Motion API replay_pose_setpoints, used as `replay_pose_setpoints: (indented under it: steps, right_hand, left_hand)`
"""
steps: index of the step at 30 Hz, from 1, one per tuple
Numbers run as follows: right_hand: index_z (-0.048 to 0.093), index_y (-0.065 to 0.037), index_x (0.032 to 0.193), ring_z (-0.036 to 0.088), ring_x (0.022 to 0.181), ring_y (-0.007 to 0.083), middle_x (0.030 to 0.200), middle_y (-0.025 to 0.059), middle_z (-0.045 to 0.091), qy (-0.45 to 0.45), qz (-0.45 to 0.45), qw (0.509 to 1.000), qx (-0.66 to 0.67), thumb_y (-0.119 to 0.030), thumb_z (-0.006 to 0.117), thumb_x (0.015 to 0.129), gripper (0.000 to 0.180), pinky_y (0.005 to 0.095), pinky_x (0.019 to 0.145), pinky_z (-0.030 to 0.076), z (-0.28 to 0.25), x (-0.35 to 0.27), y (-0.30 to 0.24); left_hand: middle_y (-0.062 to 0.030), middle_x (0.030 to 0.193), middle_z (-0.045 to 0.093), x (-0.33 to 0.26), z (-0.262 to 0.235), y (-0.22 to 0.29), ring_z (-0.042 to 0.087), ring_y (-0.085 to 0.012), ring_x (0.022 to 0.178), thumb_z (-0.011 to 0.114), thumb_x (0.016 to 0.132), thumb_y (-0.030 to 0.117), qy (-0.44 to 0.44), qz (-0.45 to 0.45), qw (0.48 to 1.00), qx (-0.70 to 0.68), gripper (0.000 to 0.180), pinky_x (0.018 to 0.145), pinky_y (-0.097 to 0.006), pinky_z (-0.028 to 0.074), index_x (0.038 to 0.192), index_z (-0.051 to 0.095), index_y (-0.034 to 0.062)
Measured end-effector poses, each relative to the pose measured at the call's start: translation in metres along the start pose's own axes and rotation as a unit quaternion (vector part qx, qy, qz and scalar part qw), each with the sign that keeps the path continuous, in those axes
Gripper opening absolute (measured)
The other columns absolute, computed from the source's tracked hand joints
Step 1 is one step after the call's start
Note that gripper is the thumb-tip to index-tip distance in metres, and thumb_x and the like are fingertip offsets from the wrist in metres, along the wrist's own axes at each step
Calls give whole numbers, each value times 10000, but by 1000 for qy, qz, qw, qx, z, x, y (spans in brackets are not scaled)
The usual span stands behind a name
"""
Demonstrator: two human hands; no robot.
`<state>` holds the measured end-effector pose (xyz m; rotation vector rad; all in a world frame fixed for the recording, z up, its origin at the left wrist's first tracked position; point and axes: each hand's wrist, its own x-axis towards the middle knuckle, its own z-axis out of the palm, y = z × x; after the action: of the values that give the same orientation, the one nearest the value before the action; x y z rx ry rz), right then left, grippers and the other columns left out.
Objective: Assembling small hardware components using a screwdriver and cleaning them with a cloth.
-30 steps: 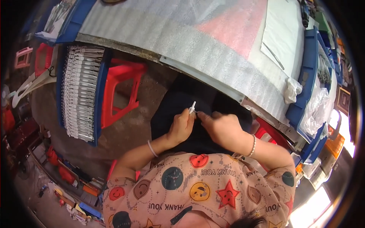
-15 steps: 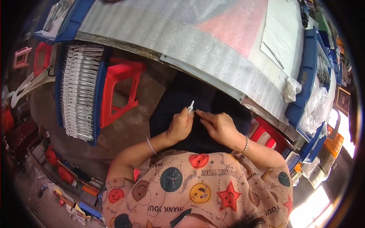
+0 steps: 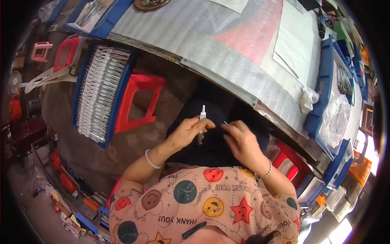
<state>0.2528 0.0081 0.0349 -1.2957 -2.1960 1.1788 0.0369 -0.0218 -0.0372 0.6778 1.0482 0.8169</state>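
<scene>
My left hand [image 3: 187,131] is closed around a slim white tool-like piece [image 3: 202,115] with a narrow tip pointing up; a greyish lower end shows beneath the fingers. Its exact kind I cannot make out. To its right and a little apart, my right hand [image 3: 245,142] pinches a small, thin, bright piece [image 3: 226,122], too small to name. Both hands are above my dark-clothed lap, below the table edge.
At left, a blue tray [image 3: 111,116] packed with similar slim white-and-grey pieces rests by a red stool [image 3: 156,99]. The foam-covered table [image 3: 191,38] bears a white sheet [image 3: 298,34], a bowl of small metal parts [image 3: 142,5], crumpled plastic [image 3: 336,118] and a blue bin [image 3: 325,87].
My hands have drawn apart, the right one moving rightward with the thin piece. The white piece now stands more upright and shows more of its length. The whole view has shifted slightly.
</scene>
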Motion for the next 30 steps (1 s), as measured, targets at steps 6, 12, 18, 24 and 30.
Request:
replay_pose_setpoints:
  steps: [6, 12, 18, 24, 30]
  right_hand:
    - [681, 30, 973, 614, 750, 130, 839, 76, 660, -25, 108, 964, 243, -123, 679, 883, 177, 248, 662, 475, 35, 24, 13]
    - [689, 15, 749, 484, 585, 32, 647, -6, 605, -160, 258, 826, 475, -153, 687, 860, 202, 208, 513, 375, 49, 32, 18]
    - [706, 11, 804, 498, 598, 28, 668, -4, 623, -150, 251, 858, 422, -170, 689, 863, 191, 212, 515, 379, 46, 24, 11]
    - [719, 18, 908, 545, 676, 31, 728, 17, 669, -185, 214, 870, 404, -148, 652, 896, 180, 215, 585, 440, 31, 39, 9]
    - [733, 6, 964, 563, 673, 36, 777, 26, 699, -195, 167, 858, 445, -101, 703, 865, 149, 204, 591, 452, 41, 32, 15]
  left_hand:
    - [-23, 848, 609, 1, -4, 41, 578, -69, 699, 590, 964, 174, -36, -19, 981, 187, 161, 586, -228, 467, 1025, 609, 26]
    - [-47, 825, 656, 1, 2, 29, 606, -72, 643, 640, 913, 79, -16, -73, 996, 37, 169, 501, -194, 457, 1034, 584, -24]
    - [-43, 799, 632, -18, 16, 29, 592, -63, 654, 624, 907, 4, 67, -10, 995, 73, 126, 514, -185, 445, 1026, 592, -23]
    - [-37, 823, 646, -8, 14, 38, 582, -51, 653, 599, 921, 1, 69, 19, 995, 71, 159, 530, -177, 441, 1076, 599, -33]
    - [-9, 731, 645, -16, 9, 30, 593, -40, 655, 647, 910, 55, 29, -92, 994, -40, 107, 573, -174, 471, 982, 654, -23]
